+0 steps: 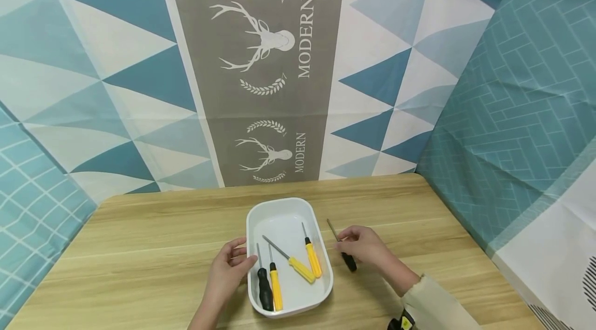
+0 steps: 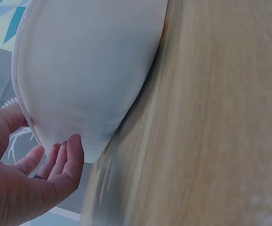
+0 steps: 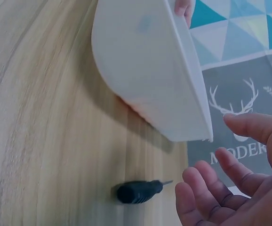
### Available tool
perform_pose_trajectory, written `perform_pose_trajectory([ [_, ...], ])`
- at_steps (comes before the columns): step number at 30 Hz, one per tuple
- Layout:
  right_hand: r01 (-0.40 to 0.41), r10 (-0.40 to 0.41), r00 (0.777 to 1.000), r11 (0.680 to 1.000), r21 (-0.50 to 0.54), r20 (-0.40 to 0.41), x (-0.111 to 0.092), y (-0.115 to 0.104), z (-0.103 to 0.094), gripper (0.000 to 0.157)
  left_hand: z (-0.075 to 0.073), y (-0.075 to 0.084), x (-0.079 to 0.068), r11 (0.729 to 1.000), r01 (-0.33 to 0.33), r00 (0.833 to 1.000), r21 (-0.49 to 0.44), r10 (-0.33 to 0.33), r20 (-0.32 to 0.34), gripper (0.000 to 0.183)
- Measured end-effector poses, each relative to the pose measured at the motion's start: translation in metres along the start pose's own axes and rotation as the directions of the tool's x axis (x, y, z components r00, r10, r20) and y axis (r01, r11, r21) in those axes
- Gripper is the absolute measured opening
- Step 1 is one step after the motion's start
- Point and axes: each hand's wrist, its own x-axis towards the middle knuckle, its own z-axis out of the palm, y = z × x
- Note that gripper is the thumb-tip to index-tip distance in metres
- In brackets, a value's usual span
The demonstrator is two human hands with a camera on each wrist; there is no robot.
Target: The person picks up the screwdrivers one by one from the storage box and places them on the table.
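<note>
Left hand [image 1: 228,268] grips tray [image 1: 278,216]; spread right hand [image 1: 366,247] seems just beside screwdriver [image 1: 349,262].

Left hand [image 1: 228,269] at rim of white tray [image 1: 281,220] with four screwdrivers [image 1: 276,289], right hand [image 1: 366,245] by fifth, black-handled screwdriver [image 1: 349,262] on table [image 1: 153,247]

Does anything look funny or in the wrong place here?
Only one thing: a black-handled metal screwdriver lies on the light wooden table, outside the white, round-cornered tray, while four other screwdrivers with yellow or black handles lie inside it. I see nothing spilled or broken.
</note>
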Motion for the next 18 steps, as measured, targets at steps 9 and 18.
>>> perform_pose_trajectory([
  [9,0.063,-0.063,0.996,0.998,0.012,0.057,-0.006,-0.011,0.002,0.03,0.0,0.0,0.0,1.0,0.001,1.0,0.007,-0.001,0.002,0.052],
  [18,0.068,-0.069,0.994,0.998,0.016,0.089,-0.013,-0.025,0.006,0.032,0.0,0.0,-0.001,1.0,0.006,1.0,0.004,-0.006,0.003,0.053],
])
